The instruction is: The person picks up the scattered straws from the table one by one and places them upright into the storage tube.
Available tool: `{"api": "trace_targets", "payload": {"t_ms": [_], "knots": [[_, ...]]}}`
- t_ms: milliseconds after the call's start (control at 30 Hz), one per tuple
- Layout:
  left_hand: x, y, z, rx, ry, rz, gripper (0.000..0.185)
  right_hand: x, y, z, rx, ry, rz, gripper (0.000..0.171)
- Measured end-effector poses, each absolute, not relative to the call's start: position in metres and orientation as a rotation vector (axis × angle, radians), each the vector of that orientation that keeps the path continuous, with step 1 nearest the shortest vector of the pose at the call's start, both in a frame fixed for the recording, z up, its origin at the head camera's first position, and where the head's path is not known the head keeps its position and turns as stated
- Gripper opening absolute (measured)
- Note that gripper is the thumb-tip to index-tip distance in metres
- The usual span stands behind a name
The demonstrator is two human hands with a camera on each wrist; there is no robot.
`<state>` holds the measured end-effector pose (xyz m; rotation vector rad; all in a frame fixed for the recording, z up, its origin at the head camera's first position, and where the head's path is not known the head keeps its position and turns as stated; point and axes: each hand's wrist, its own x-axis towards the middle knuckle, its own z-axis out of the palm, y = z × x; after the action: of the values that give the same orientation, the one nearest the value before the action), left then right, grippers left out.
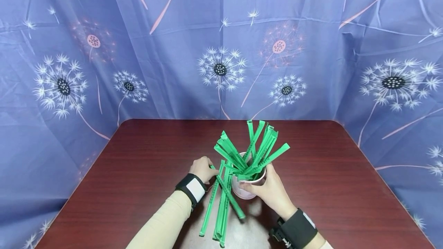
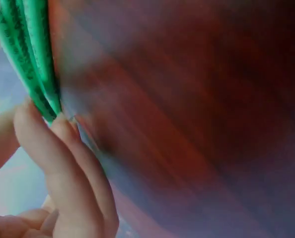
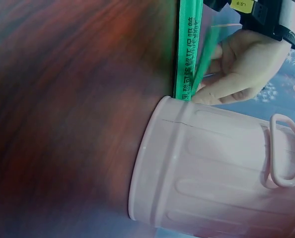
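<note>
My left hand (image 1: 202, 169) pinches the end of a green wrapped straw (image 1: 231, 199), which slants over other straws on the table. In the left wrist view, its fingertips (image 2: 63, 126) meet the ends of green straws (image 2: 42, 54). My right hand (image 1: 273, 191) grips the side of a pale pink bucket (image 1: 243, 190), thumb near the rim. Many more wrapped straws (image 1: 256, 156) fan out of the bucket's mouth. The right wrist view shows the bucket's ribbed wall (image 3: 207, 158) and looped handle (image 3: 279, 148), with printed straws (image 3: 187, 54) beside its base.
Several wrapped straws (image 1: 221, 214) lie lengthwise on the dark red wooden table (image 1: 145, 164), left of the bucket and toward the near edge. A blue dandelion-print cloth (image 1: 173, 68) hangs behind the table and along its sides.
</note>
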<state>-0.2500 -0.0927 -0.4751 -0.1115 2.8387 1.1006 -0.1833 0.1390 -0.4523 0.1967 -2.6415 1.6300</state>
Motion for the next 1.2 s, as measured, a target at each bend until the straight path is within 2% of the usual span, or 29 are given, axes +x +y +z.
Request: {"api": "trace_targets", "payload": {"t_ms": [367,733,1200], "knots": [[-0.248,-0.109,-0.464,-0.202,2.662,1.409,0.031,-0.185,0.139,-0.453,0.224,-2.616,1.594,0.086],[-0.237,-0.114,-0.41,-0.122,2.559,1.744,0.025,-0.185,0.139,-0.455,0.21,-2.611,1.57,0.087],[-0.219,-0.121,-0.364,0.013,2.467,2.242,0.019,-0.184,0.137,-0.456,0.217,-2.598,1.606,0.085]]}}
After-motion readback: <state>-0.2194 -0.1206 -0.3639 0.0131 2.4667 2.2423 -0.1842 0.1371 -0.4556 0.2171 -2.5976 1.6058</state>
